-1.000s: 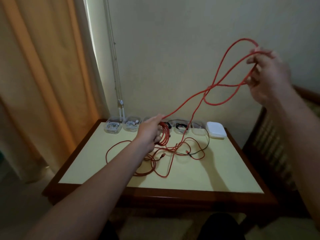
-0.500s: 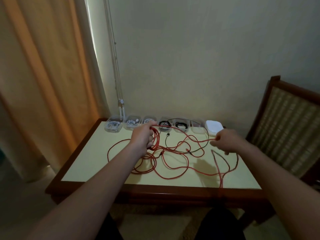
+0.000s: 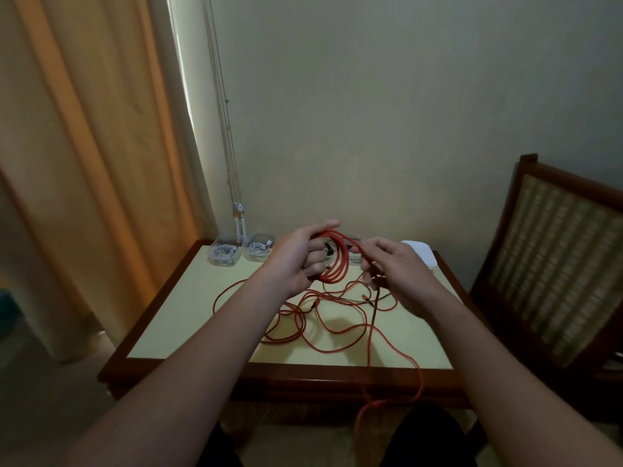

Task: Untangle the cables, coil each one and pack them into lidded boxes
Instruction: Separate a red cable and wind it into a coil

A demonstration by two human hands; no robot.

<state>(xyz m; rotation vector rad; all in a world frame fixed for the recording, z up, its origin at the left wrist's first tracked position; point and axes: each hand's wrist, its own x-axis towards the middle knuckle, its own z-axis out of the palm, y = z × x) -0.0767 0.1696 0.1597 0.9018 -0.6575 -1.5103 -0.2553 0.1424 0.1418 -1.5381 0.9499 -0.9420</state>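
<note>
Left grip holds red cable coil; right grip pinches it; clear boxes hold white cables.

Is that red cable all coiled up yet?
Partly: the left hand holds a few red cable loops; the rest sprawls loose over the table.

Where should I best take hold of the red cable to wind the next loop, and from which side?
Probably on the single strand just right of the loops held in the left hand, where the right hand pinches the red cable. Come from the right and above: there it hangs lifted and alone, while on the table it crosses itself in tangled loops.
</note>
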